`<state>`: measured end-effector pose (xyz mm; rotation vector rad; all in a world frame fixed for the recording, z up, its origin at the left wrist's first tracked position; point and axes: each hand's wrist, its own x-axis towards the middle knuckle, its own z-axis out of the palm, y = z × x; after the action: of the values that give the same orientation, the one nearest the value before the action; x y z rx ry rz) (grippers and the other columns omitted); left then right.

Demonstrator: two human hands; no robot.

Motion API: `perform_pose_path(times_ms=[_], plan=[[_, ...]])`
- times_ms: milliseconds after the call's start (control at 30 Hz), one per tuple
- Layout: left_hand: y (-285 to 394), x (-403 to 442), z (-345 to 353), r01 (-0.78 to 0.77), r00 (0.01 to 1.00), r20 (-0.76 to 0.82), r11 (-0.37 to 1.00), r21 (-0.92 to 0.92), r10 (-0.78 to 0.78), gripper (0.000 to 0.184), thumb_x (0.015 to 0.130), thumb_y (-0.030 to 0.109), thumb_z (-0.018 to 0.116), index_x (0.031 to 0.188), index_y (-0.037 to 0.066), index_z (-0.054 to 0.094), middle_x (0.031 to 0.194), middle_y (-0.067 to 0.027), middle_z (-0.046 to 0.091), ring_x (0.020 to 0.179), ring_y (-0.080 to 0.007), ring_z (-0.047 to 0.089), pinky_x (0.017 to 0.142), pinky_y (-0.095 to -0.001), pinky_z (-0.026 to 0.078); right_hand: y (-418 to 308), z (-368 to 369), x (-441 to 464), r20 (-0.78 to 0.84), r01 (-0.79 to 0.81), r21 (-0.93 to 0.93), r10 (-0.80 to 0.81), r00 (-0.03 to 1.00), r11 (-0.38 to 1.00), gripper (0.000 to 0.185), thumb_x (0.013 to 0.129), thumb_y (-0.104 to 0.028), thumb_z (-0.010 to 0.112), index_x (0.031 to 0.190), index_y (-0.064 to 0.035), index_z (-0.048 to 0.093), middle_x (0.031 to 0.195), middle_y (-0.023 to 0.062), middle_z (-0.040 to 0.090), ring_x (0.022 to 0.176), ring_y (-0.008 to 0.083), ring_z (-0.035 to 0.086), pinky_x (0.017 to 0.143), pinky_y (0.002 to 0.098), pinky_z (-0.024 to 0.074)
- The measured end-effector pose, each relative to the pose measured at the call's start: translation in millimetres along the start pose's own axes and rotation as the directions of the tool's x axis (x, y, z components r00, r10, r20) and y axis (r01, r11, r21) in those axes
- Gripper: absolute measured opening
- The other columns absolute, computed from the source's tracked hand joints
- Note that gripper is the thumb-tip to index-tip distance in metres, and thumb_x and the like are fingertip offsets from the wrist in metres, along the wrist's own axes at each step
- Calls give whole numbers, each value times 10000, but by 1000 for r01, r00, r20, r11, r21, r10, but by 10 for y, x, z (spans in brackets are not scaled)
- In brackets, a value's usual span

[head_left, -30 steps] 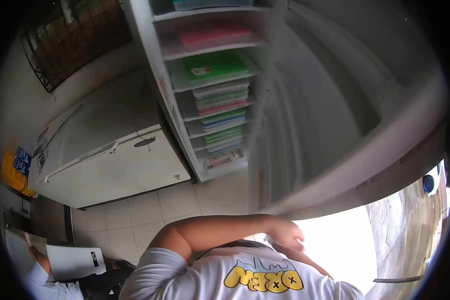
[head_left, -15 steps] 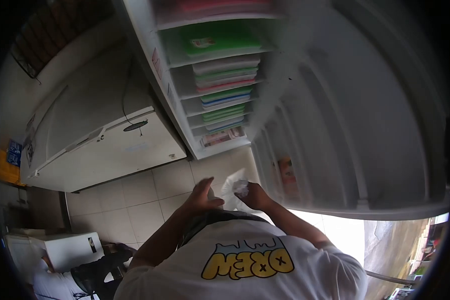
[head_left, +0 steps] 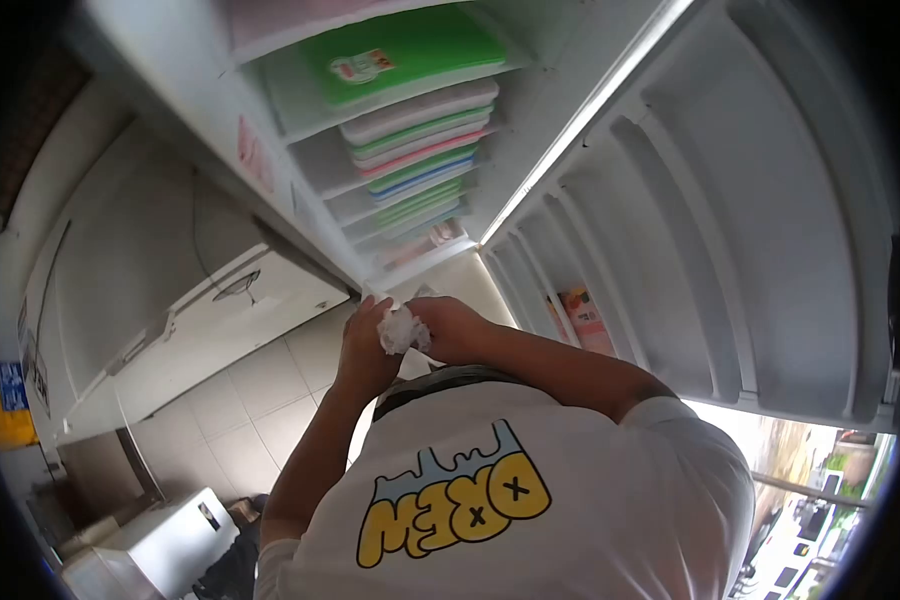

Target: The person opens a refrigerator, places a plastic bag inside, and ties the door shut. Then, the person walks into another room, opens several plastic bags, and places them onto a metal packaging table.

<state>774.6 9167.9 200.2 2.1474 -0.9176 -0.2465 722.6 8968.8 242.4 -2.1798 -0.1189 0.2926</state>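
Note:
A bunched translucent plastic bag [head_left: 403, 331] is between my two hands, close in front of my waist. My right hand [head_left: 452, 328] is closed round its gathered part from the right. From the left, my left hand [head_left: 363, 345] presses against the same bag with its fingers bent on it. Most of the bag below the hands is hidden. Ahead stands an open upright freezer [head_left: 315, 205], its shelves stacked with lidded containers. A large green lid [head_left: 425, 60] with a white label sits on an upper shelf.
The open freezer door [head_left: 660, 240] spans my right side, with an orange-pink pack [head_left: 585, 318] in a door shelf. At the left is a white chest freezer [head_left: 220, 345]. A smaller white box-shaped thing [head_left: 175, 540] stands lower left on the tiled floor [head_left: 235, 430].
My left hand, open and apart before, has come onto the plastic bag. My right hand has brought the bag leftward to it. The view has shifted closer to the freezer.

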Motion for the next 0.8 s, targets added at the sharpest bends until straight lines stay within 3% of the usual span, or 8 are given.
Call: perform_pose_path(times_ms=[67,167,233,267,333,500,567,800], plan=[[60,146,-82,1,999,-53,998,66,3,535,828,155,809,1304,15,609,1305,-196,641,1274,-388,580,1121,-482,418,47,-111,76,-11,117,89,-116,993,989,334,847,-180,707,1162,-81,661,1079,200,716,1023,423,671,897,486,535],[292,549,-552,164,907,412,976,-143,-92,618,836,188,830,1380,29,583,1338,-195,638,1296,-378,574,1143,-434,427,146,-225,76,-23,71,33,-71,997,997,320,865,-199,699,1163,-85,666,1064,207,719,1029,423,670,895,491,533],[487,878,-876,73,981,178,997,22,-76,690,856,192,829,1455,36,524,1500,-196,534,1424,-350,484,1169,-425,398,187,-374,44,-19,88,-12,-89,996,996,318,882,-222,693,1170,-88,664,1068,209,718,1032,426,668,899,489,533],[610,1138,-1034,-138,987,-78,988,72,144,704,887,208,811,1490,41,486,1541,-192,493,1433,-347,472,1162,-437,401,221,-456,20,-1,39,9,-39,999,999,321,889,-230,690,1176,-89,661,1076,209,716,1031,427,667,900,490,532],[966,1719,-1460,-271,842,-435,947,170,319,657,949,254,761,1500,38,474,1529,-181,505,1418,-331,488,1113,-446,436,311,-589,-23,20,13,18,-14,1000,1000,325,895,-239,688,1182,-90,658,1084,209,713,1031,428,665,901,491,531],[1161,3216,-2211,-126,602,-729,941,315,325,747,962,430,706,1441,-90,466,1416,-330,541,1344,-447,521,1118,-478,413,641,-867,-117,-94,9,18,-7,996,1000,338,894,-260,695,1180,-85,649,1077,209,712,1024,426,663,888,499,529],[1248,3536,-2336,175,826,-554,981,86,-99,894,927,561,696,1454,-119,457,1411,-354,549,1301,-448,566,1105,-466,434,726,-974,-128,-116,26,45,-20,993,999,327,890,-254,695,1166,-83,650,1076,205,712,1032,422,661,887,499,529],[1577,3847,-2007,-11,939,-325,953,304,115,854,882,624,715,1475,35,539,1402,-288,594,1276,-428,602,1060,-443,491,800,-1307,-128,-206,-17,-20,13,978,1000,292,897,-228,680,1154,-92,656,1072,195,710,1027,410,664,887,492,535]])
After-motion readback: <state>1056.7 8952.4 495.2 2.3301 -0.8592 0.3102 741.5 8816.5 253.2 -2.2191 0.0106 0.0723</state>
